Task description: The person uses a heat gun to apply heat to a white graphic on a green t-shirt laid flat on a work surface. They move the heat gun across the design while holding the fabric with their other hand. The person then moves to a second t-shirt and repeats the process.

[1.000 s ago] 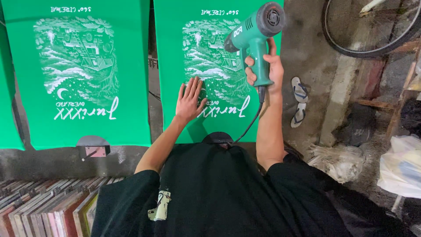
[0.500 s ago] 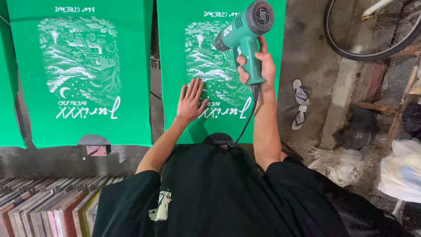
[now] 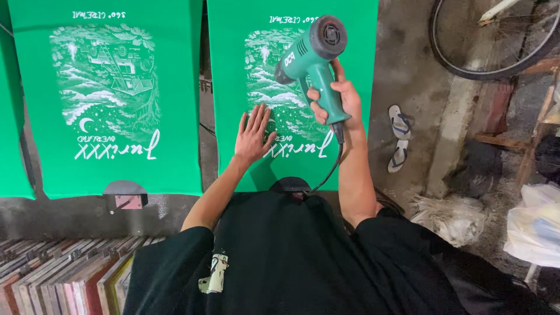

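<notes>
- Nearest me: my black tee point(image 3: 280, 256) fills btm of view, small pale print patch point(image 3: 213, 274) on its left side
- Btm left, by my left side: row of flat framed screens point(image 3: 64, 271) stacked on edge, wood frames in tan, pink, red
- My left hand point(image 3: 252, 135) lies flat w/ fingers spread, palm down on the green shirt in front of me point(image 3: 233, 76), at lower left edge of its white print; holds nothing
- My right hand point(image 3: 335, 99) is wrapped tight round handle of the green heat gun point(image 3: 309, 55); gun is up above the shirt, dark nozzle pointing down-left at the print, round grey rear vent facing me
- Black cord point(image 3: 331, 166) hangs from the handle btm, drops toward my chest
- Shirt print point(image 3: 280, 87): white scenery pic, big white script under it nearest me, small white text line at far edge, all upside down from my side
- Dark rounded board end point(image 3: 290, 184) shows under shirt's near edge
- Left of that: second green shirt point(image 3: 169, 87) w/ same white print, laid flat alongside, narrow dark gap between; grey rounded tab w/ pink-red square label point(image 3: 127, 200) at its near edge
- Sliver of a third green piece point(image 3: 10, 134) at far left
- Right, on concrete floor: pair of flip-flops point(image 3: 399, 137), pale crumpled bag point(image 3: 452, 219), white plastic bag point(image 3: 534, 224) at edge
- Far top right: bike wheel point(image 3: 466, 64)
</notes>
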